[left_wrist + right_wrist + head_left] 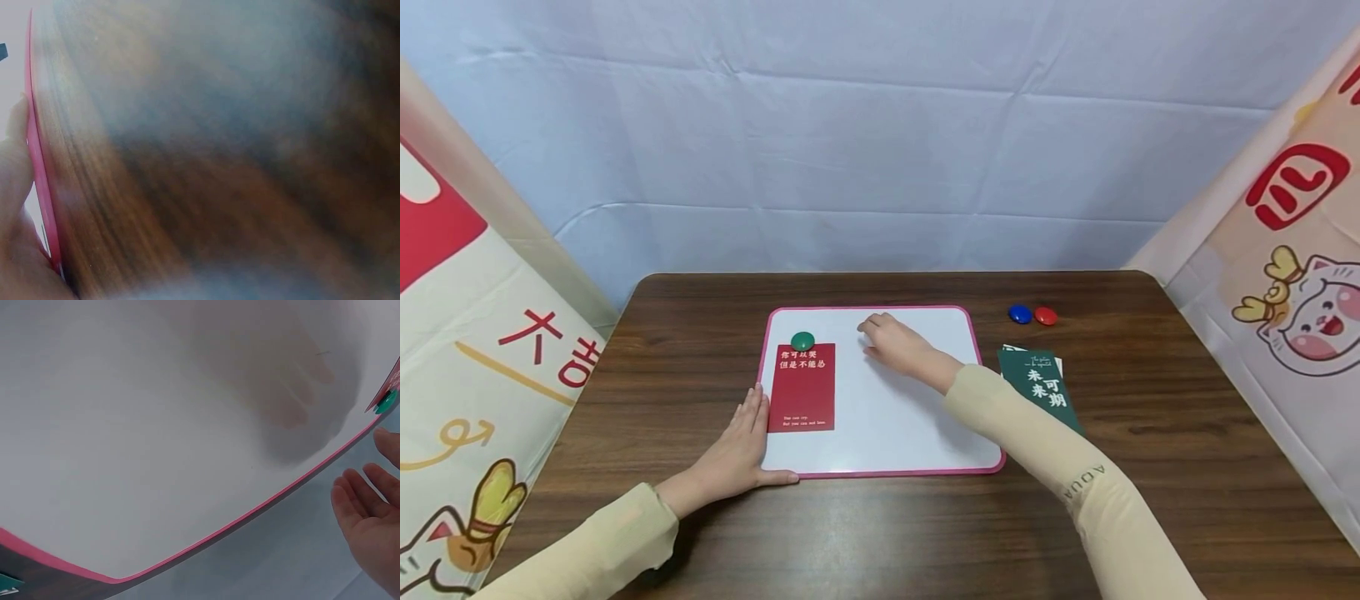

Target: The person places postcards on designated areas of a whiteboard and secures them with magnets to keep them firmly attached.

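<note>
A whiteboard (910, 417) with a pink rim lies on the brown table. On its left part is a red card (802, 392) with white writing, and a green round magnet (802, 341) sits over the card's top edge. My left hand (737, 450) rests at the board's lower left corner, fingers straight along the left rim and thumb along the bottom one. Over the upper middle of the board hovers my right hand (897, 343), its fingers loosely bent and nothing held. The right wrist view shows that hand (375, 519) apart from the white surface.
Right of the board lies a small stack of cards, a dark green card (1045, 385) on top, partly hidden by my right sleeve. Behind it are a blue magnet (1020, 314) and a red magnet (1046, 316). A pale cloth (880, 183) hangs behind the table (715, 308).
</note>
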The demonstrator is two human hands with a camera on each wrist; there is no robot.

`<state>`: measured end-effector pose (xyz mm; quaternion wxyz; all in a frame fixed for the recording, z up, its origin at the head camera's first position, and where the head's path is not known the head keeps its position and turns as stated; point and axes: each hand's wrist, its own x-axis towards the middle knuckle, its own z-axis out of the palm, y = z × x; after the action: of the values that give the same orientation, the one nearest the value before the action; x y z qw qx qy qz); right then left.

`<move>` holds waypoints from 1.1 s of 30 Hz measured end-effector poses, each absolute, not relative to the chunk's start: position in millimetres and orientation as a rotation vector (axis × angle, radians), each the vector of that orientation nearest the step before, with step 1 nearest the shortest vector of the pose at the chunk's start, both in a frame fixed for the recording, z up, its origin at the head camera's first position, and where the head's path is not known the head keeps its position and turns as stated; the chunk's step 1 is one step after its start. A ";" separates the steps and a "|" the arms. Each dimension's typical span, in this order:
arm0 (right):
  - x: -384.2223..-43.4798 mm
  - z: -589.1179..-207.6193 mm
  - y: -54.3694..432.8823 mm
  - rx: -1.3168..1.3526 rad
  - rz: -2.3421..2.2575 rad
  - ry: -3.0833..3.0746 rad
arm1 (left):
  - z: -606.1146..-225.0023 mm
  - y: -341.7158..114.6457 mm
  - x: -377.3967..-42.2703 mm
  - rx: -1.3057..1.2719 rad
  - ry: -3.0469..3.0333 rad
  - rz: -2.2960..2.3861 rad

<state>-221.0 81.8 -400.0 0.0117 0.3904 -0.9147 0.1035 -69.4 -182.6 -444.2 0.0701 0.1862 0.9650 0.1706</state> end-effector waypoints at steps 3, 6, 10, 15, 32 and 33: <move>-219.3 -400.9 85.8 1.225 0.310 -2.839 | -443.9 -182.8 -69.1 0.556 2.902 0.515; -217.0 -400.8 90.5 1.226 0.289 -2.835 | -443.4 -182.6 -68.8 0.557 2.901 0.518; -213.3 -399.4 96.5 1.229 0.293 -2.833 | -442.4 -182.4 -68.1 0.560 2.902 0.522; -209.4 -397.0 102.4 1.222 0.313 -2.829 | -441.9 -182.5 -66.9 0.558 2.907 0.521; -204.4 -396.9 126.4 1.173 0.303 -2.842 | -442.4 -183.0 -66.4 0.557 2.908 0.522; -203.9 -396.4 128.2 1.169 0.304 -2.843 | -442.4 -183.0 -66.5 0.556 2.906 0.522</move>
<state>-203.9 128.2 -396.4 0.0264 0.3784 -0.9200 0.0984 -66.5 -183.0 -442.4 0.0683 0.1847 0.9650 0.1734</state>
